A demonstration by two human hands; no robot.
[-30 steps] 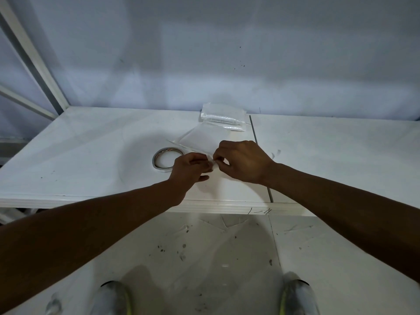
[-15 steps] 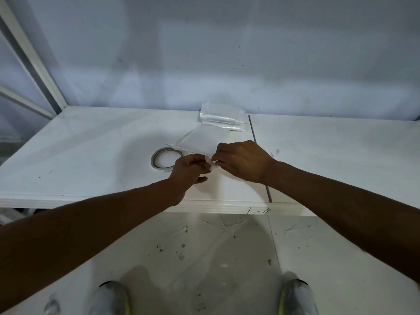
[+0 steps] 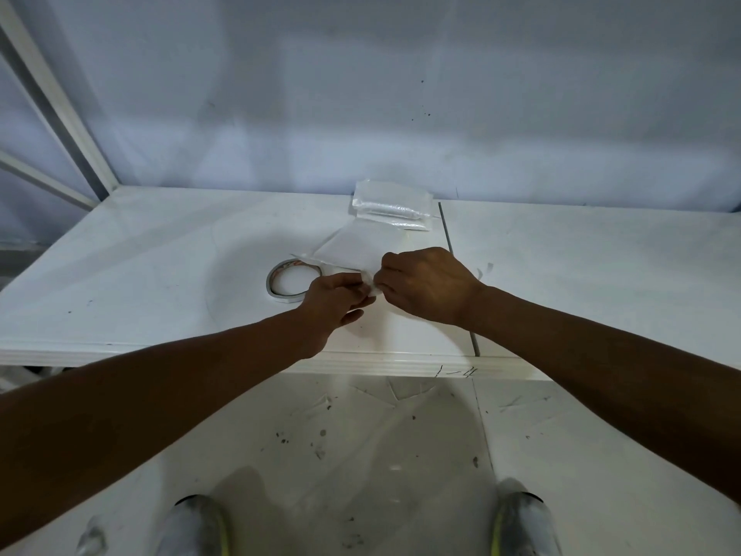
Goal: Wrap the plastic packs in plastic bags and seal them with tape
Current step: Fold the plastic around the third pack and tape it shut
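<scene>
I stand at the front edge of a white glossy table, and my forearms cross that edge to reach the middle of it. A thin dark seam runs from front to back just right of my hands. Wide bare surface lies left of the tape and right of the seam. The pale wall closes off the back edge.

A flat clear plastic bag lies on the table between my hands and a small stack of clear plastic packs that sits at the back against the wall, just left of the seam. The bag's long axis runs from its near corner at my fingers away towards that stack, skewed a little left. A thin grey roll of tape lies flat just left of my hands, with the bag's left corner reaching over its far rim.

My left hand and right hand meet knuckle to knuckle. Each pinches the bag's near corner between thumb and forefinger, with the other fingers curled in. A small whitish bit shows between the fingertips; I cannot tell whether it is tape or film.
</scene>
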